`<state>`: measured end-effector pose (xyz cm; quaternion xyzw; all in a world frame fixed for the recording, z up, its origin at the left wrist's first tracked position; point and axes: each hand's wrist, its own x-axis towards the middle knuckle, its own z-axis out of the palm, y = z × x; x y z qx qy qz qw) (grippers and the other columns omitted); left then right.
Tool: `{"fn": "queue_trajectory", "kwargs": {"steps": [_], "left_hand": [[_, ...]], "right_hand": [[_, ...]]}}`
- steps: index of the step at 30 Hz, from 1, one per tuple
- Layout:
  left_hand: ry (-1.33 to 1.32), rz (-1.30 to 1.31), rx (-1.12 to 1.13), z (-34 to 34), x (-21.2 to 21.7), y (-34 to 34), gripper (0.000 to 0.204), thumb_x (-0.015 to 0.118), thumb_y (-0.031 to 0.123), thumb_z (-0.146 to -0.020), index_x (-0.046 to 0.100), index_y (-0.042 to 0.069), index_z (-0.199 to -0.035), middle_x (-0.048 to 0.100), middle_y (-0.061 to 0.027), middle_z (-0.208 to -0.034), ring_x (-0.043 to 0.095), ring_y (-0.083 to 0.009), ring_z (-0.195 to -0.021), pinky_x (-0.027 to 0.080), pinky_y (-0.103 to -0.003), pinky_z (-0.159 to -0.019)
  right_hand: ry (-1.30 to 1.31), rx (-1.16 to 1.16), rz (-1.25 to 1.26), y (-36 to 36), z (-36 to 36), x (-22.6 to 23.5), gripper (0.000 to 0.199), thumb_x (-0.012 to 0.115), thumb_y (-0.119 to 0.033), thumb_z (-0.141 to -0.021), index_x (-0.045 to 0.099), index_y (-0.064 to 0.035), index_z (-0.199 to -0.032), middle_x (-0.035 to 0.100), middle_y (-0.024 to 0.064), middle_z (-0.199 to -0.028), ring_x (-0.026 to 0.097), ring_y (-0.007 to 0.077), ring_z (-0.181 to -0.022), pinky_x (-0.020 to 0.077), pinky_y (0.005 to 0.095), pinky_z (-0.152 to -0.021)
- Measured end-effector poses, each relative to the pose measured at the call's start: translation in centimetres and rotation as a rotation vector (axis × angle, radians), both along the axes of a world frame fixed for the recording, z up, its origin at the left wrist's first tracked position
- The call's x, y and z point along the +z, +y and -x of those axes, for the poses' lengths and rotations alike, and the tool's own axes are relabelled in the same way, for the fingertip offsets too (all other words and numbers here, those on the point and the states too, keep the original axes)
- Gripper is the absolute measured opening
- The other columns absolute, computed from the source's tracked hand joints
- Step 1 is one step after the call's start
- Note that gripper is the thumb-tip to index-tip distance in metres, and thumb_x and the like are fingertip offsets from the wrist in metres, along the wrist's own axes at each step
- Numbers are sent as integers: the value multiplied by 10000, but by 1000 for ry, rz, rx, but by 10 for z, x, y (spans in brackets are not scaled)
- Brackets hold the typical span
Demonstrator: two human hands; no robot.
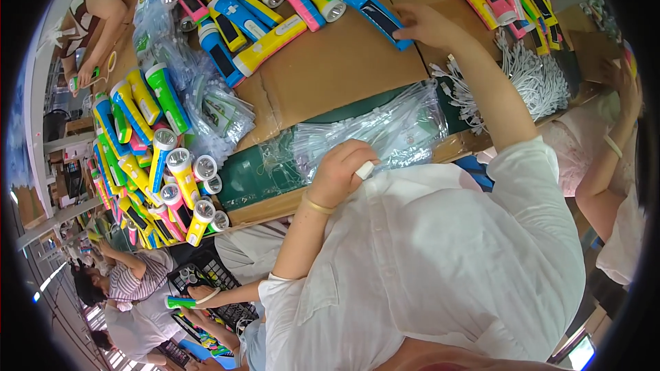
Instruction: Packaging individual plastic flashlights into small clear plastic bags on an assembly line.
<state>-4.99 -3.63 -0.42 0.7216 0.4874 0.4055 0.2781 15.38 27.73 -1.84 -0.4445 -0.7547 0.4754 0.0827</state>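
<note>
Fingers of the right hand (425, 25) spread on a blue flashlight (375, 5) beside bare cardboard (344, 62); left hand (342, 172) curled around a small white piece (364, 170) at the table edge.

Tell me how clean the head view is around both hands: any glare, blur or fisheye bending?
Head view: even daylight, no hard shadows. Left hand is sharp by the clear plastic bags, which glint faintly. Right hand on the blue flashlight is slightly soft. The cardboard sheet edges bow, and the corners are black.
</note>
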Motion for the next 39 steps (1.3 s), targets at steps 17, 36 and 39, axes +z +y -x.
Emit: {"fn": "queue_trajectory", "kwargs": {"steps": [17,36,39], "left_hand": [[-63,-94,165,-1,-3,3,153,726,0,-781,722,67,-918,660,-103,-929,669,-295,-835,549,-380,-718],[-56,-27,79,-1,3,7,185,801,-2,-753,691,36,-897,602,-93,-903,596,-277,-831,498,-359,-702],[-58,-26,80,-1,1,10,185,805,4,-753,691,37,-895,606,-94,-908,595,-278,-832,498,-361,-706]], "right_hand": [[261,385,91,-164,-6,70,449,699,-168,-955,504,-38,-1338,680,129,-1081,677,254,-990,532,396,-821],[-765,52,-495,-114,-122,54,141,752,-172,-815,726,-71,-910,696,110,-947,684,333,-907,552,441,-767],[-707,49,-577,-108,-154,31,117,718,-176,-822,748,-96,-901,716,145,-866,709,350,-867,567,470,-760]]}}
